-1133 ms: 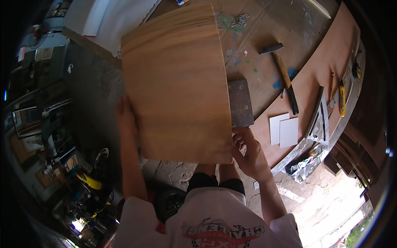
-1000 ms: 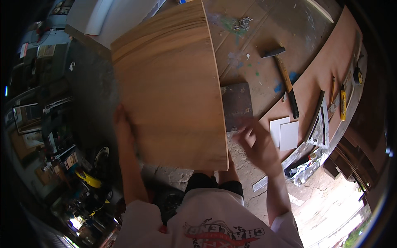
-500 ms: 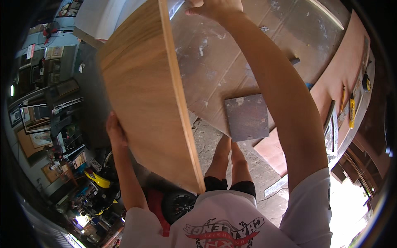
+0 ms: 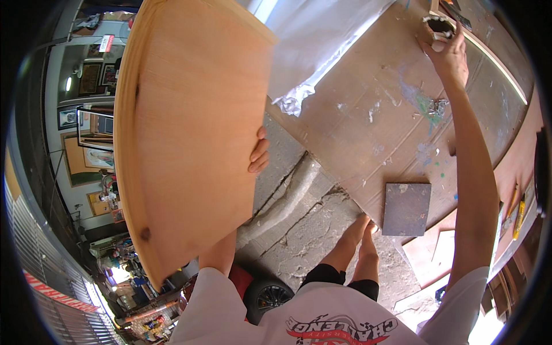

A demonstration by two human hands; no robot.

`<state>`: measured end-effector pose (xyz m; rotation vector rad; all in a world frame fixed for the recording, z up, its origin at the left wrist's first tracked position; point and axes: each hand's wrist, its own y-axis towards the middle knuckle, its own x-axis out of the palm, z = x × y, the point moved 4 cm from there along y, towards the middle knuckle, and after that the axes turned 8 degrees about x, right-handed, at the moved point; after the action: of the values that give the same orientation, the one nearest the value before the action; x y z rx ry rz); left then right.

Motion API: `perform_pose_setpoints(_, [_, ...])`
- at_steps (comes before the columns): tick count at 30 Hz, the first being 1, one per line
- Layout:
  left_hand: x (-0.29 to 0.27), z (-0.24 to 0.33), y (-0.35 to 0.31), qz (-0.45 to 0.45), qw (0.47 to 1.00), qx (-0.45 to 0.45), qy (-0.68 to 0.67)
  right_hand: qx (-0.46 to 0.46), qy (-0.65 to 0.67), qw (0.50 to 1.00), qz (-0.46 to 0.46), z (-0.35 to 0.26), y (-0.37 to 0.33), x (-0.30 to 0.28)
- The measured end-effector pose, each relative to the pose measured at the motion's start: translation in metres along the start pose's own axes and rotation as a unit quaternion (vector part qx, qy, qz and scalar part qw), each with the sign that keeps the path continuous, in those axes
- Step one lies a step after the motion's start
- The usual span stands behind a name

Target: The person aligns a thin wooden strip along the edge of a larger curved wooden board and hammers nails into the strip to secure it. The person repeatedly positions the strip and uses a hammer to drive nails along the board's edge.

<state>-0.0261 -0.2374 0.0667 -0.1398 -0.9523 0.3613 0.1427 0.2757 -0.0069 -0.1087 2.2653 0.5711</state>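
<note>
A large wooden panel (image 4: 195, 132) with a pale, framed edge stands upright on my left side. My left hand (image 4: 260, 152) grips its right edge, with the fingertips curled over the face and the rest hidden behind. At the far right of the table, my right hand (image 4: 451, 63) has its thumb and fingers around a small round pot (image 4: 439, 26). The pot is dark inside and its rim is crusted white.
The brown worktable (image 4: 351, 144) bears paint stains and a dark square plate (image 4: 407, 209) near its front edge. White sheeting (image 4: 322, 34) covers the far left part. A yellow cutter (image 4: 519, 218) lies at the right. A black wheel (image 4: 268, 300) stands below the panel.
The panel has turned from nearly edge-on to showing a broad face. My right hand has moved right, from near the panel's top to the pot. The view has shifted left.
</note>
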Motion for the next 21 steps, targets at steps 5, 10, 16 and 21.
perform_pose_setpoints(5, [0.028, 0.001, 0.016, -0.005, 1.0, 0.0, 0.004, 0.026, 0.011, 0.999, -0.024, 0.017, 0.005, -0.008])
perform_pose_setpoints(10, [0.024, -0.006, 0.023, -0.019, 0.999, -0.025, 0.013, 0.022, -0.002, 1.0, -0.009, 0.032, 0.007, -0.018])
perform_pose_setpoints(16, [0.019, -0.018, 0.032, 0.025, 1.0, -0.009, 0.007, -0.003, 0.01, 0.997, 0.07, 0.036, -0.005, -0.046])
perform_pose_setpoints(21, [0.009, -0.009, 0.04, 0.024, 0.994, 0.017, 0.106, -0.001, 0.097, 0.994, -0.057, 0.047, -0.06, -0.093])
